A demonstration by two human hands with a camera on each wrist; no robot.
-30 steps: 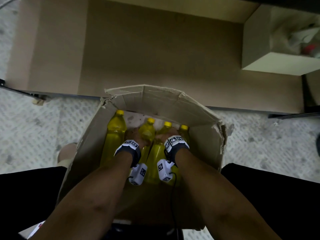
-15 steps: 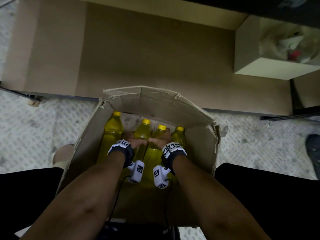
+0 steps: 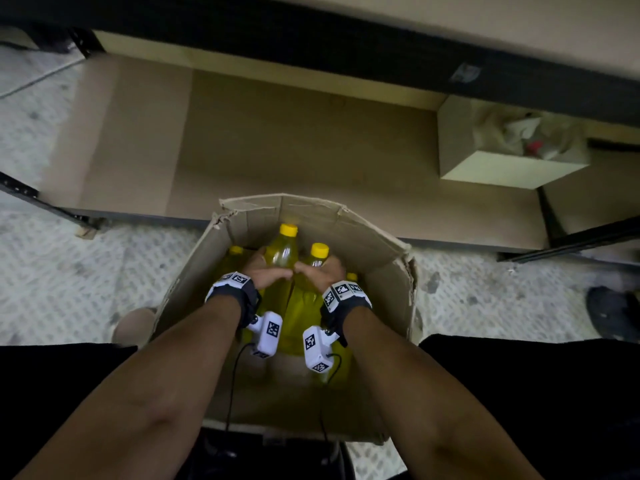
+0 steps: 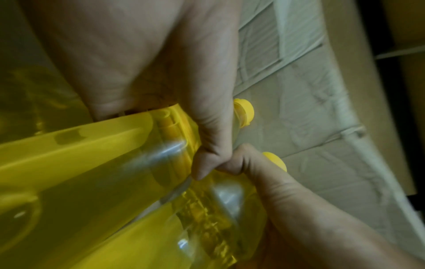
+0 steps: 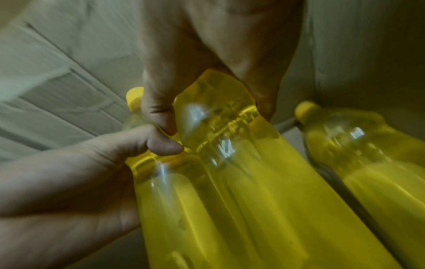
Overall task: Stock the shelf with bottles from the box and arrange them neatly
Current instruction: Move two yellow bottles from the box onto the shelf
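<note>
A: Where do the bottles sit right now?

B: Inside the cardboard box (image 3: 377, 258) on the floor, caps pointing away from the person toward the shelf (image 3: 277, 140). The left hand (image 3: 265, 277) has its fingers (image 4: 207, 138) wrapped around the shoulder of one yellow bottle (image 3: 282, 254); the right hand (image 3: 323, 275) is clenched the same way around a second yellow bottle (image 3: 313, 265) just beside it. The thumbs touch between the two.

A: And the long axes?

B: Both run from the wrists up and forward, yellow caps leading, bases low in the box under the forearms. The left-hand bottle's cap stands a bit higher than the other.

A: So which way is the target from the fingers?

B: Straight ahead, past the box's far wall. The lower shelf board is a bare cardboard-lined surface, with a small open carton (image 3: 512, 157) off to the right side. My guess is the bottles need to clear that far wall cap-first, then be tipped upright.

A: Anything left behind?

B: At least two more bottles: another bottle on the left (image 3: 235, 252), and one at the right (image 5: 358, 145) beside the gripped one. So the stocking looks barely begun; I see no bottles on the shelf.
</note>
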